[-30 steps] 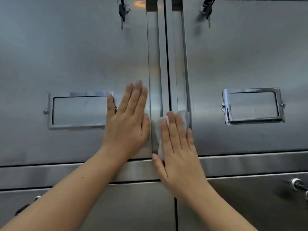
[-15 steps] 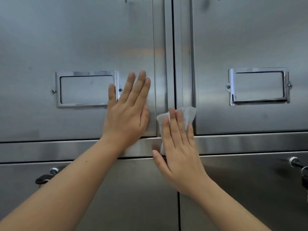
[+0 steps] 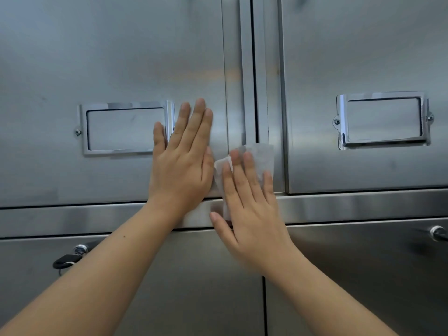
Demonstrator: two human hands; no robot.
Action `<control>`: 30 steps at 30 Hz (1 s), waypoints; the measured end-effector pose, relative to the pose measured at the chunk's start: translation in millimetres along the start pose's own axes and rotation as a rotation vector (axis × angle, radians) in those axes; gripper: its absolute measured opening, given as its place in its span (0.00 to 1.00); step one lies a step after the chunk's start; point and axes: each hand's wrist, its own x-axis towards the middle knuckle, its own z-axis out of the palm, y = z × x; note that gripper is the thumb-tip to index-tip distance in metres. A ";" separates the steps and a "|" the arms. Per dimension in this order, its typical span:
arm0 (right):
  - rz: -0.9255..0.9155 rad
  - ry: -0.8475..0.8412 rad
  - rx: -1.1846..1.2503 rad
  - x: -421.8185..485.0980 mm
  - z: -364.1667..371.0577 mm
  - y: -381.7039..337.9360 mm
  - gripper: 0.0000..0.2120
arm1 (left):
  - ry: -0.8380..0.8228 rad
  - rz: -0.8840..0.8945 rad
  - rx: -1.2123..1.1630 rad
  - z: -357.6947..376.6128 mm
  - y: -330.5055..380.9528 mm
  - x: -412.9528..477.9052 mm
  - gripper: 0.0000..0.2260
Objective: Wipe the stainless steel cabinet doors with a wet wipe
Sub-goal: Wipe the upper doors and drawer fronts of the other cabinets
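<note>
Two upper stainless steel cabinet doors fill the view: the left door [image 3: 109, 57] and the right door [image 3: 363, 57], meeting at a vertical seam in the middle. My right hand [image 3: 249, 209] presses a white wet wipe [image 3: 261, 156] flat against the seam strip near the doors' bottom edge, fingers straight. My left hand [image 3: 181, 161] lies flat on the left door beside it, fingers straight, its little finger over the edge of the left label frame [image 3: 126, 128].
A chrome label frame [image 3: 383, 120] sits on the right door. A horizontal steel rail [image 3: 363, 204] runs below the upper doors. Lower doors carry a lock with a black key [image 3: 70, 257] at left and a lock knob [image 3: 437, 232] at right.
My right hand slid the wipe down the seam to the doors' bottom edge. The view dropped, bringing the rail and lower doors in and losing the top keys. My left hand stayed flat.
</note>
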 end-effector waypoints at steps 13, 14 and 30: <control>0.017 -0.084 -0.191 8.1 -1.2 -3.7 0.37 | -0.004 0.006 -0.005 1.6 -2.2 0.2 0.23; 0.020 -0.087 -0.192 11.8 -1.9 -3.2 0.37 | -0.003 0.004 -0.013 1.0 -1.9 0.4 0.23; 0.034 -0.050 -0.223 0.9 4.8 -8.6 0.37 | -0.039 0.012 -0.011 -0.7 -1.9 -0.5 0.25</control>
